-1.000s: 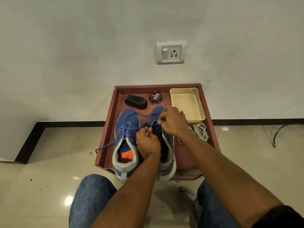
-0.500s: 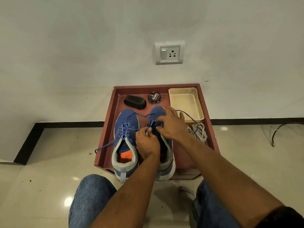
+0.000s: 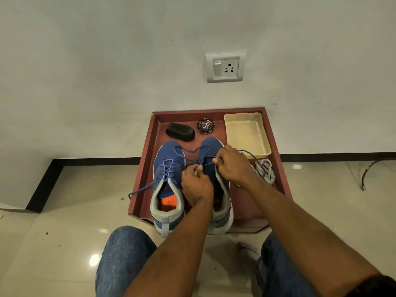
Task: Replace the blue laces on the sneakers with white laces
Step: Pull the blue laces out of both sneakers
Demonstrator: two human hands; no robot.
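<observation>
A reddish-brown tray (image 3: 147, 168) with a raised rim sits on a glossy beige tiled floor (image 3: 64, 221), its far edge against a plain white wall (image 3: 107, 71). A black skirting strip (image 3: 96, 161) runs along the foot of the wall, and a white switch-and-socket plate (image 3: 225, 67) is fixed to the wall above the tray.

Two blue sneakers stand side by side at the near edge of the tray, heels overhanging it a little. The left sneaker (image 3: 168, 185) is laced in blue; one end of its lace (image 3: 141, 189) trails over the tray's left edge. The right sneaker (image 3: 211, 151) is partly covered by both hands. The left hand (image 3: 196, 185) rests over its opening and pinches blue lace between thumb and fingers. The right hand (image 3: 232, 165) is curled round the blue lace (image 3: 249, 154), which loops out toward the tray's right side.

A bundle of white laces (image 3: 265, 170) lies by the tray's right edge, just beside the right wrist. In the far right corner is a shallow cream plastic dish (image 3: 246, 133). Along the far edge lie a round polish tin (image 3: 205, 125) and a black brush (image 3: 180, 131).

The person's knees in blue jeans (image 3: 124, 258) frame the bottom of the view. A dark cable (image 3: 370, 170) lies on the floor at far right.
</observation>
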